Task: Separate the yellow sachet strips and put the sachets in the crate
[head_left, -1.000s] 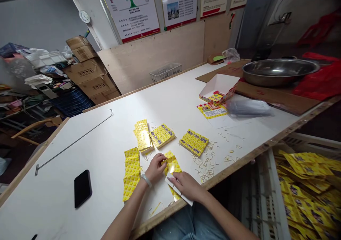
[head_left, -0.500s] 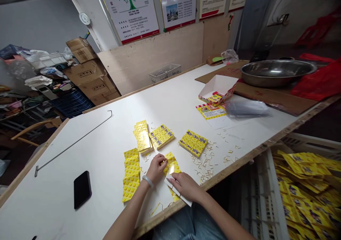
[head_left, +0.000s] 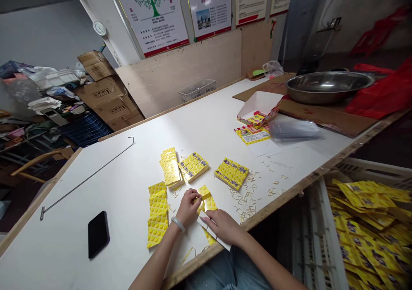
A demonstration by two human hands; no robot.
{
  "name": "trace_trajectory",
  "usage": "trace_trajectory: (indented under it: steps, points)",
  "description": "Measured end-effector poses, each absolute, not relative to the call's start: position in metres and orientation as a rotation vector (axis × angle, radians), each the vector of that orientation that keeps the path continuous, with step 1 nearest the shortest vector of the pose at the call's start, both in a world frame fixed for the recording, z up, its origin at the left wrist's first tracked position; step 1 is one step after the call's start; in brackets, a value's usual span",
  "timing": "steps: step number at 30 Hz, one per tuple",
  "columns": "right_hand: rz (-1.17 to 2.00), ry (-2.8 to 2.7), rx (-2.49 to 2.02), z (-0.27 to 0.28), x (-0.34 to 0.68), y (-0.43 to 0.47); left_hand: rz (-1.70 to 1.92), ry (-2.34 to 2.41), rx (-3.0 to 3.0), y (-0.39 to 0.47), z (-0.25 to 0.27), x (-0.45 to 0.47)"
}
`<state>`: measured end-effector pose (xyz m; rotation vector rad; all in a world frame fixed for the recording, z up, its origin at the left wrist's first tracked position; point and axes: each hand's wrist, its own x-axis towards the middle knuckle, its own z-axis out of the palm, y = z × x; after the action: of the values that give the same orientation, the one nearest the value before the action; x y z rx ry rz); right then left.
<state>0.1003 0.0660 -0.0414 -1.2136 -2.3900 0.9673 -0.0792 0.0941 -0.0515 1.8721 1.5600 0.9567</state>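
A yellow patterned sheet (head_left: 210,203) is seen in the lower middle of the frame, laid on the white table (head_left: 128,195) near its front edge. It is met at its left side by the left hand (head_left: 189,206), whose grip is drawn together, thumb against fingers, on the sheet's edge. A pale bracelet (head_left: 178,224) is worn on that wrist. A white piece (head_left: 223,241) is clamped in the grip of the right hand (head_left: 222,226), with the thumb laid on top; it is held slanting over the lower part of the sheet.

To the left of the hands, an overlapping yellow row (head_left: 157,215) is spread on the table. Above them, a yellow stack (head_left: 171,166) is placed just beside a purple-printed stack (head_left: 193,166), and another printed stack (head_left: 231,172) is set farther right. Thin strips (head_left: 247,200) are scattered below and right of it.

A phone (head_left: 98,234) is laid at lower left, beneath a long hooked rod (head_left: 86,179). At upper right, an open box (head_left: 259,105) is placed beside clear sleeves (head_left: 294,131), and a metal basin (head_left: 328,93) is rested on cardboard (head_left: 334,120). At lower right, yellow packets (head_left: 370,230) are heaped in a crate (head_left: 317,234).
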Motion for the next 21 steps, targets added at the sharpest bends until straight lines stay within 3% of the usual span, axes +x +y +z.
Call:
trace_trajectory:
  steps: [21]
  points:
    - [0.948, -2.406, -1.208, -0.0394, 0.1008, 0.0648, 0.969, 1.645, 1.873, 0.0934, -0.0508, -0.0702]
